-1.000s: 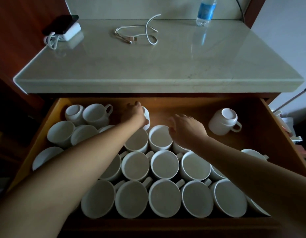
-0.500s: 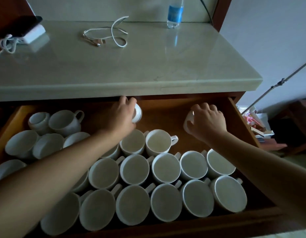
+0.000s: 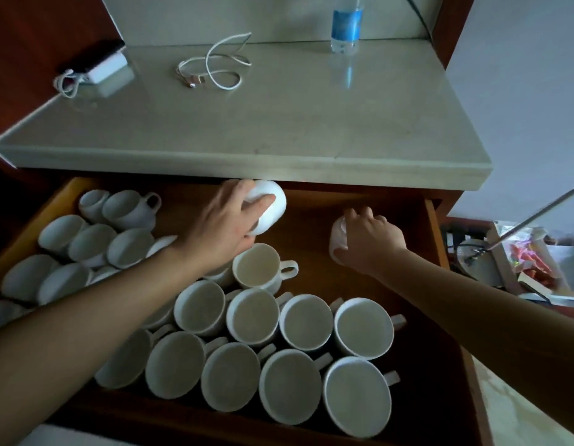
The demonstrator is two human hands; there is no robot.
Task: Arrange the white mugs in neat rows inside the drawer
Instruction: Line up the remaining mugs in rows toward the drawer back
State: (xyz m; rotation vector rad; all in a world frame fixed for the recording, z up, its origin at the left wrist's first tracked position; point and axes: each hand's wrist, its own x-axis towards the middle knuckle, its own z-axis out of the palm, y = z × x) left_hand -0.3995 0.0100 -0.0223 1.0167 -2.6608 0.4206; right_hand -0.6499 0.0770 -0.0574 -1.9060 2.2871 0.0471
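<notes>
Mugs: white mugs fill the front and left of the drawer (image 3: pixel 436 226); 2 near rows stand mouth-up, rims touching.
Left mug (image 3: pixel 268 206): tipped on its side at the drawer's back, under the tabletop (image 3: pixel 279 130) edge, mouth facing the palm.
Left hand (image 3: pixel 227 225): fingers closed around the tipped mug, thumb across its wall.
Right mug (image 3: pixel 338 239): at the back right on bare drawer floor, mostly hidden; orientation unclear.
Right hand (image 3: pixel 371 241): cupped down over that mug, fingers curled on it.
Key relation: the open slot lies beside the lone upright mug (image 3: pixel 258 267) in row 3, toward the person from both hands.
Nearer hand: left, almost touching that mug.
Likely next step: set both mugs mouth-up to extend row 3.
</notes>
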